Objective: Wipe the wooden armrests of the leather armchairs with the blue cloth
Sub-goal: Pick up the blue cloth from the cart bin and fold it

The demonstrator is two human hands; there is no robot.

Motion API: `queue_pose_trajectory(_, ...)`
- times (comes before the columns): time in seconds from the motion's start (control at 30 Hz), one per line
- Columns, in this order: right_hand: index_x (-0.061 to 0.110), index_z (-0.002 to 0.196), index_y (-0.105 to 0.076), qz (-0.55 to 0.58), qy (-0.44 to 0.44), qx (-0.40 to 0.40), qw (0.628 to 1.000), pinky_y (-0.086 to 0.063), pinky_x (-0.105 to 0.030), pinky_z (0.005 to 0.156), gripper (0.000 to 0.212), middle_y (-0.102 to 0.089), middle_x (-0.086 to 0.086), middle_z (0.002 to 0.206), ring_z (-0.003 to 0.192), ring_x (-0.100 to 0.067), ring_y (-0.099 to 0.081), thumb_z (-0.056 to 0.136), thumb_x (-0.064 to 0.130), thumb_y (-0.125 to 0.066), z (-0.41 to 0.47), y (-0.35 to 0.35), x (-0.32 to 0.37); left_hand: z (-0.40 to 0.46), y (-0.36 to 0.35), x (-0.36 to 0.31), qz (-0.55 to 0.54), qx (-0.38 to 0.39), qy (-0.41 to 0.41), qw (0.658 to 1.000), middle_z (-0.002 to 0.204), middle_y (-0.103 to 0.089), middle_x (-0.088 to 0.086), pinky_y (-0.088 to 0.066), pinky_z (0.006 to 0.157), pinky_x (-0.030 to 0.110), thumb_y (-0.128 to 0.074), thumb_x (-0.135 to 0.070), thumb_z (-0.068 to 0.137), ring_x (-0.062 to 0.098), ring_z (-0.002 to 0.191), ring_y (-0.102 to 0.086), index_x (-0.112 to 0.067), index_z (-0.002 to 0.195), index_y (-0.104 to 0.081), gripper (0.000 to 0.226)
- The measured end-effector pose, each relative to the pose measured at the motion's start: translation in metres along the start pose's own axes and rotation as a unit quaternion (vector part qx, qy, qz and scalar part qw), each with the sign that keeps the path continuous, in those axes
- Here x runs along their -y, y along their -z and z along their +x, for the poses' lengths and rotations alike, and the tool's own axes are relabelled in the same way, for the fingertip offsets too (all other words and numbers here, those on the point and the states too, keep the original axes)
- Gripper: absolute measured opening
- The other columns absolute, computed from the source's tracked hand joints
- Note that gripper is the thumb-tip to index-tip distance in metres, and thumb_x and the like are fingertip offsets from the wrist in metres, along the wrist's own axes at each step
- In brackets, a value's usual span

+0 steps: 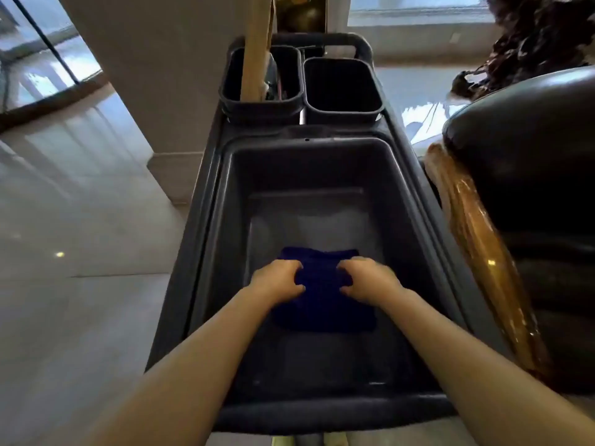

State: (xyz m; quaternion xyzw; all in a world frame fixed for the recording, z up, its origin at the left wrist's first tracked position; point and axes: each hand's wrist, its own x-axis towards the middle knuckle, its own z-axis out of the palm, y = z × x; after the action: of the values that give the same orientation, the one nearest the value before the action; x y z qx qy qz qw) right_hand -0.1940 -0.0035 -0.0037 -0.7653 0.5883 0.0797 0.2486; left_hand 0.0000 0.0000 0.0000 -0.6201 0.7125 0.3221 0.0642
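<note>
A dark blue cloth lies folded in the bottom of the large grey bin of a cleaning cart. My left hand grips the cloth's left side with curled fingers. My right hand grips its right side the same way. To the right of the cart stands a dark leather armchair, its glossy wooden armrest running close along the cart's right edge.
Two small black buckets sit at the cart's far end; the left one holds a pale wooden handle and some tools. A cream pillar rises at the left. Shiny tiled floor spreads to the left.
</note>
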Motion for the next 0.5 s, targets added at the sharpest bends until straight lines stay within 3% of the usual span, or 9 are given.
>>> queue_pose_trajectory(0.1, 0.020, 0.134, -0.040, -0.048, 0.000, -0.029, 0.998, -0.045, -0.042, 0.090, 0.059, -0.042, -0.005, 0.138, 0.125, -0.025, -0.039, 0.082, 0.030, -0.063, 0.005, -0.020, -0.003, 0.010, -0.018, 0.001, 0.041, -0.012, 0.006, 0.999, 0.142, -0.041, 0.005, -0.044, 0.097, 0.044, -0.060, -0.032, 0.085, 0.025, 0.126, -0.043, -0.021, 0.138, -0.034, 0.060)
queue_pose_trajectory(0.23, 0.017, 0.137, -0.037, 0.007, -0.021, -0.036, 0.999, -0.040, -0.037, 0.098, 0.061, -0.040, -0.005, 0.142, 0.130, -0.022, -0.033, 0.083, 0.027, -0.063, 0.006, -0.042, -0.012, 0.013, -0.047, 0.010, 0.005, -0.010, 0.020, 1.000, 0.154, -0.021, 0.004, -0.030, 0.111, 0.041, -0.061, -0.026, 0.085, 0.023, 0.140, -0.021, -0.019, 0.144, -0.021, 0.072)
queue_pose_trajectory(0.37, 0.015, 0.126, -0.051, 0.040, -0.017, -0.075, 0.996, -0.043, -0.034, 0.092, 0.049, -0.054, -0.005, 0.123, 0.117, -0.022, -0.045, 0.080, 0.023, -0.066, 0.006, -0.046, -0.015, 0.013, -0.056, 0.014, -0.048, -0.095, 0.005, 0.994, 0.139, -0.045, 0.006, -0.035, 0.105, 0.033, -0.068, -0.019, 0.080, 0.022, 0.129, -0.037, -0.014, 0.137, -0.038, 0.065)
queue_pose_trajectory(0.5, 0.017, 0.115, -0.058, 0.087, -0.041, -0.083, 0.992, -0.045, -0.030, 0.083, 0.037, -0.060, -0.004, 0.116, 0.108, -0.020, -0.053, 0.079, 0.018, -0.068, 0.005, -0.045, -0.017, 0.010, -0.056, 0.015, -0.116, -0.108, 0.025, 0.987, 0.123, -0.055, 0.007, -0.044, 0.095, 0.030, -0.070, -0.011, 0.078, 0.020, 0.111, -0.052, -0.014, 0.130, -0.045, 0.058)
